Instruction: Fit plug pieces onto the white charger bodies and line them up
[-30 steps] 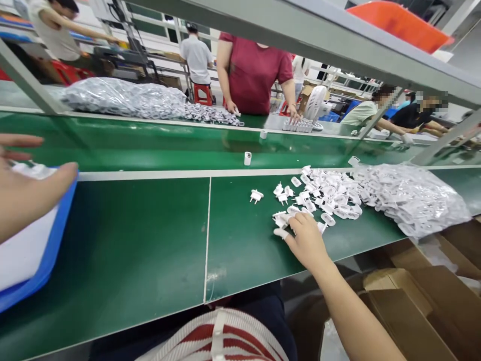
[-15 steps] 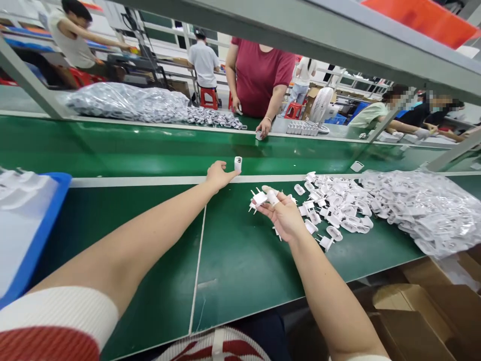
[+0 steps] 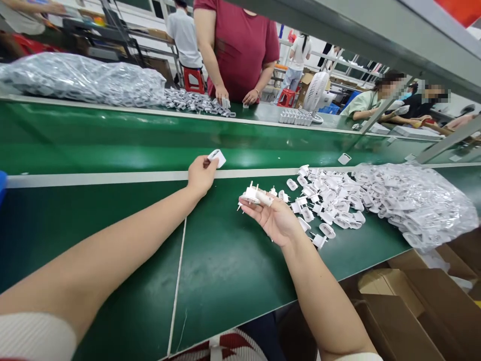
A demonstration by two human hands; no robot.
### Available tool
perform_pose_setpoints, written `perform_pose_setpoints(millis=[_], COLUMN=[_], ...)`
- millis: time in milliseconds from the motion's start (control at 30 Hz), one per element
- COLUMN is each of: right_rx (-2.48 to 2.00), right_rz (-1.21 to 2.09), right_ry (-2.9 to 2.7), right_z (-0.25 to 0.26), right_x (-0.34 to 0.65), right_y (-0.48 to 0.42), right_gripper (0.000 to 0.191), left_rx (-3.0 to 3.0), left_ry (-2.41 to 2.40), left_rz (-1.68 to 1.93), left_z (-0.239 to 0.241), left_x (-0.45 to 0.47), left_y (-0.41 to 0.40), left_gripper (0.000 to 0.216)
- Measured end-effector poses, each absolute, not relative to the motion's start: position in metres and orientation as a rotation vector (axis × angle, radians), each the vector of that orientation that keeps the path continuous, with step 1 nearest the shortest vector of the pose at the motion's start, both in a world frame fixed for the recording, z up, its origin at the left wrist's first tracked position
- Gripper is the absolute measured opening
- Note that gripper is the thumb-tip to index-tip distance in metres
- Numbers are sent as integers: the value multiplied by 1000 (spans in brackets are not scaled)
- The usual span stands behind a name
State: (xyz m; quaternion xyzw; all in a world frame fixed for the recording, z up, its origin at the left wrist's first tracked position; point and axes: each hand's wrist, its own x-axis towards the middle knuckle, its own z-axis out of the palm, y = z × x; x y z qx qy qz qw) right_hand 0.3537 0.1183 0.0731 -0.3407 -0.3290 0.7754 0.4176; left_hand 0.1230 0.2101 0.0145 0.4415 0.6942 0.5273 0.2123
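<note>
My left hand (image 3: 200,176) reaches out over the near edge of the green conveyor belt. Its thumb and fingers pinch a white charger housing (image 3: 218,158), whose open end shows. My right hand (image 3: 278,214) is palm up over the bench, closed on a white two-pin plug piece (image 3: 250,194) with its metal pins pointing up. White finger covers hide part of those fingertips. To the right of that hand lies a loose pile of white plug pieces (image 3: 330,200), some sockets up, some on their sides.
A clear plastic bag (image 3: 421,203) of plug pieces lies at the right of the green bench (image 3: 225,281). Cardboard boxes (image 3: 421,301) stand below. Another housing (image 3: 344,159) rides the belt (image 3: 112,145). A co-worker in a red shirt (image 3: 240,50) stands opposite, under a slanting metal rail (image 3: 338,45).
My left hand has taken hold of the housing on the belt and tilted it. My right hand keeps the plug piece. The co-worker's hands have drawn back from the belt.
</note>
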Motion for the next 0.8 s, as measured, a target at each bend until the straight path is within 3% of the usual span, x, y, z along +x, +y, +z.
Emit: perform_pose_setpoints(millis=[167, 333, 567, 700, 800], right_rx=[-913, -887, -951, -856, -821], right_rz=[1951, 1975, 1465, 1604, 1664], right_ry=[-869, -1057, -1512, -1504, -1512], right_z=[73, 63, 57, 70, 72], right_x=[346, 336, 328, 324, 316], right_y=[112, 101, 94, 89, 86], right_gripper=[17, 34, 37, 36, 33], left_rx=[1235, 1232, 1662, 1657, 1671], left_ry=[1678, 1597, 1537, 1516, 1455], left_rz=[1432, 1136, 1007, 1039, 1059], left_z=[12, 20, 14, 13, 12], left_x=[126, 119, 104, 102, 101], left_y=[118, 32, -16, -13, -11], left_gripper=[41, 56, 42, 57, 43])
